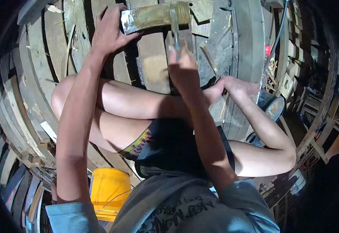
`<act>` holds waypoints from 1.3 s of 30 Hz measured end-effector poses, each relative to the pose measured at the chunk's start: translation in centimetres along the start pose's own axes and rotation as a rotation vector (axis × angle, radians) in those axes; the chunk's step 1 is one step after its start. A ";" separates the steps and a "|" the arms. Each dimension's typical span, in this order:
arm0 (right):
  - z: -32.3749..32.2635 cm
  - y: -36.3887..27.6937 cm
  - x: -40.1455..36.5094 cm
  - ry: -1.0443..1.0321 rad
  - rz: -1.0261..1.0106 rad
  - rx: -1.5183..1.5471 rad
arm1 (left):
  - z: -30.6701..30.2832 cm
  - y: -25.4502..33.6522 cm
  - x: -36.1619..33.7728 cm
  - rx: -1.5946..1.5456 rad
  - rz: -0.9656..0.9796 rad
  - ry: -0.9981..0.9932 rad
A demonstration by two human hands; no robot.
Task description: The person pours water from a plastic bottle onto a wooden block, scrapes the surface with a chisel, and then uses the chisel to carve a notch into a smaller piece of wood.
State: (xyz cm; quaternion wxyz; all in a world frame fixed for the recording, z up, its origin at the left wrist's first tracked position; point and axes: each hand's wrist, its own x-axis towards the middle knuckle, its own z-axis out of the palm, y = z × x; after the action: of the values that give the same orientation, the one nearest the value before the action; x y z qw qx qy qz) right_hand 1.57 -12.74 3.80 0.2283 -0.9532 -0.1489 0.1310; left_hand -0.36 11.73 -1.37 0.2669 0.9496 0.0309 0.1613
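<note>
A long wooden block (150,17) with a pale, shiny left end lies across the planks at the top of the view. My left hand (109,31) grips that left end, thumb along its near side and fingers at the far side. In my right hand (183,68), closed in a fist, is a narrow tool with a greyish shaft (176,33), blurred by motion. Its far part overlaps the block's right portion; the exact kind of tool I cannot tell. Near my right hand, a thin wooden stick (209,58) lies by my bare foot (241,88).
My crossed legs rest on the plank floor (54,39). Flat wood offcuts (202,11) lie right of the block. A yellow bucket (110,188) stands by my left side. Stacked wood (291,73) and scraps line the right, with a round container (275,108) near my foot.
</note>
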 end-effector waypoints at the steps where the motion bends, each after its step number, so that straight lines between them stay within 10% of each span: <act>1: 0.0 -0.7 0.7 0.008 -0.070 -0.192 | 0.1 -0.1 -0.1 0.039 0.001 0.017; 2: -0.5 -1.4 1.7 -0.066 0.051 -0.021 | -0.2 0.5 -0.1 0.047 -0.016 -0.002; 5: 0.6 2.1 -1.6 0.120 -0.534 -0.385 | -0.2 0.0 0.1 0.003 0.010 -0.017; 7: 0.4 1.7 -2.4 -0.050 -0.029 0.055 | 0.0 -0.2 -0.1 0.031 0.001 -0.011; 20: -0.4 -0.4 -0.1 -0.065 0.001 -0.109 | -1.4 1.5 0.6 -0.105 -0.015 0.011; 32: -2.2 4.9 -4.8 -0.348 0.310 0.380 | -0.3 0.2 0.1 0.038 0.032 0.005; 35: -2.6 5.8 -5.0 -0.442 0.370 0.870 | -0.3 0.2 0.0 0.030 -0.005 -0.022; 37: -4.6 4.1 -4.2 -0.831 0.666 2.084 | -0.5 0.3 0.2 0.052 -0.012 -0.043; 39: -3.6 4.1 -3.7 -1.000 0.442 2.323 | -0.3 0.2 0.0 0.059 -0.006 -0.016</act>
State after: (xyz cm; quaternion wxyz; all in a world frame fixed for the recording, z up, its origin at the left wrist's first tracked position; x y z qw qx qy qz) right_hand 0.19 -18.90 5.64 0.8146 -0.0474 0.1438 0.5599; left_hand -0.46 11.70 -0.98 0.2395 0.9583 0.0363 0.1517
